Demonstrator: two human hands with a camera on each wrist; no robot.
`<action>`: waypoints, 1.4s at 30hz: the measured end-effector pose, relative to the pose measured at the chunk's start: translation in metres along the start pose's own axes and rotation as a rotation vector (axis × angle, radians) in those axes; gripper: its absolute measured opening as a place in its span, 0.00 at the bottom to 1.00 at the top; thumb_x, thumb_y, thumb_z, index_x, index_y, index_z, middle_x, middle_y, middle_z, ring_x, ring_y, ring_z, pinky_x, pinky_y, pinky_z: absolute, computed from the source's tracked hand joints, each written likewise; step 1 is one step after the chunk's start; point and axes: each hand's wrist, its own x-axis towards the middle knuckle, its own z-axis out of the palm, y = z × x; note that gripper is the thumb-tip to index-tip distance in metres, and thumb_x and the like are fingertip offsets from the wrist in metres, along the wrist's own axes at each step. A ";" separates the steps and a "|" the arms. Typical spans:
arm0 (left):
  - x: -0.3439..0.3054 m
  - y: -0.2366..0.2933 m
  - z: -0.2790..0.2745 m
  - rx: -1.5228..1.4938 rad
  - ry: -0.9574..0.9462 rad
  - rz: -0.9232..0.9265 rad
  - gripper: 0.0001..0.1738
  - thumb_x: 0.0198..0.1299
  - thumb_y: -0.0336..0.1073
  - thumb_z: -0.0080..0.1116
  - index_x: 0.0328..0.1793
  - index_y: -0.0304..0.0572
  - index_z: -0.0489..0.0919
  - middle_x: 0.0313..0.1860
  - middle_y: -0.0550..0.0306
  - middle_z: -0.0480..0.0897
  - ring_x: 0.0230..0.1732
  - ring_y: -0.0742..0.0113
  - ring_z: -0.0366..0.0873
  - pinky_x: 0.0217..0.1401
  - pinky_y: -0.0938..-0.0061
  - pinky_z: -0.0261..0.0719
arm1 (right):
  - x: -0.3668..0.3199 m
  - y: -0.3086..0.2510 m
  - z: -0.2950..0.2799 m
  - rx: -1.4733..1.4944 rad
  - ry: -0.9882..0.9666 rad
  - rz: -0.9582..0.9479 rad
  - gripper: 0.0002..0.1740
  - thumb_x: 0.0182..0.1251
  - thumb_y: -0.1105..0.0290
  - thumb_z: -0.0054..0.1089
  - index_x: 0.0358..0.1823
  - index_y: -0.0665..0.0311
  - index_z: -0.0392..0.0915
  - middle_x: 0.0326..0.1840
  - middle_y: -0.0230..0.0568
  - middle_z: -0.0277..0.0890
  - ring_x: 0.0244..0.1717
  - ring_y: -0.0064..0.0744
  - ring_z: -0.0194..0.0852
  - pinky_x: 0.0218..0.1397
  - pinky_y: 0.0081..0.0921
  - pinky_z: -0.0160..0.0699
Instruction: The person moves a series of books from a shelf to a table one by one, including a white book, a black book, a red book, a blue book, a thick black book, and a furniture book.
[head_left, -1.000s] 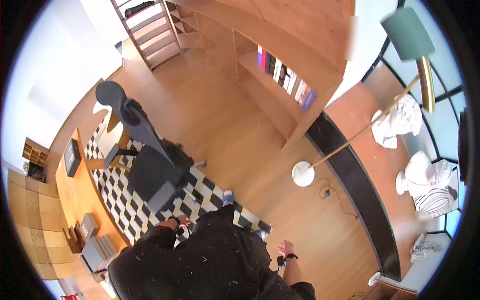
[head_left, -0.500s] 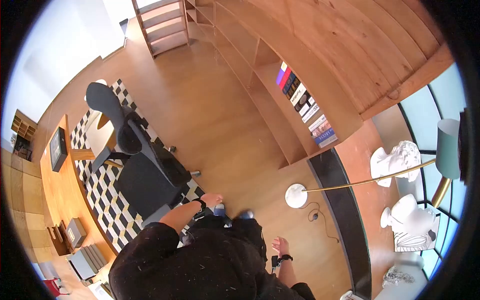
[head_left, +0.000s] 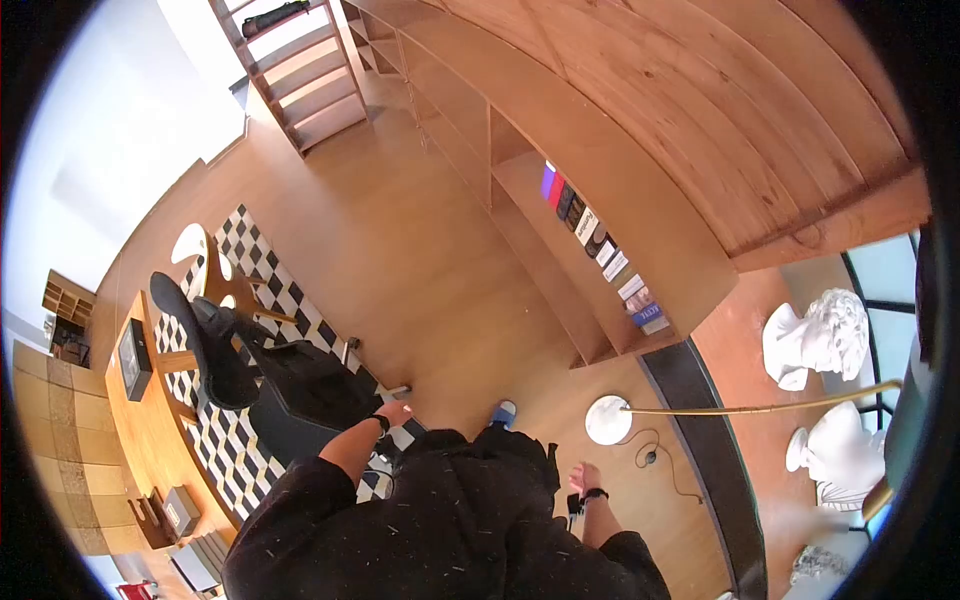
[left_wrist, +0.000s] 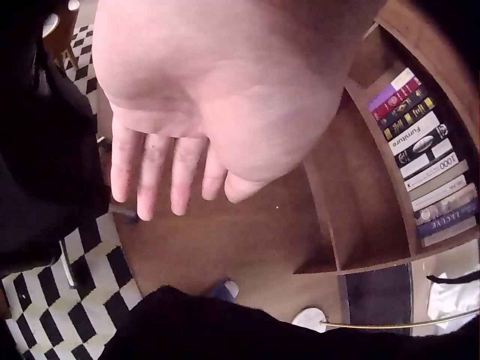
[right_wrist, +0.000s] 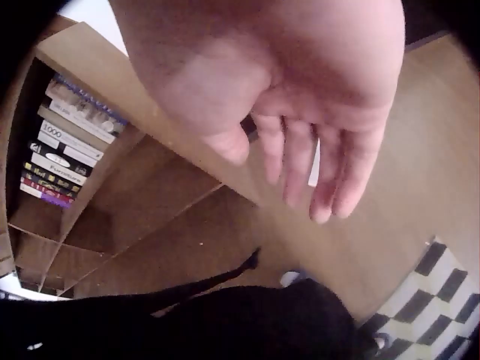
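My left hand (head_left: 397, 412) is held out ahead of the body, beside the black office chair (head_left: 305, 385), and holds nothing. In the left wrist view its fingers (left_wrist: 180, 176) hang loosely extended below the palm. The right hand (head_left: 584, 478) hangs low by the other hip over the wooden floor. Nothing is in that palm either, and its fingers (right_wrist: 300, 165) are slightly bent in the right wrist view. Both wrists wear dark bands. One blue-and-white shoe (head_left: 504, 412) shows in front of the dark clothes.
A wooden bookcase (head_left: 620, 250) with a row of books (head_left: 602, 245) stands ahead right. Near it are a floor lamp's white round base (head_left: 607, 420), its cord and white busts (head_left: 815, 335). On the left, a wooden desk (head_left: 150, 440) runs along the patterned rug (head_left: 285, 305).
The view has shifted as the body moves and steps. My left hand swung forward from beside the body, then back a little. The right hand stays by the hip, empty throughout.
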 end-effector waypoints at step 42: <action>0.293 -0.037 -0.315 0.240 -0.165 0.465 0.16 0.61 0.38 0.38 0.44 0.49 0.78 0.49 0.53 0.78 0.55 0.57 0.72 0.56 0.65 0.71 | 0.098 -0.105 0.230 0.204 -0.285 0.072 0.13 0.64 0.59 0.47 0.44 0.57 0.68 0.37 0.40 0.74 0.25 0.39 0.73 0.24 0.37 0.74</action>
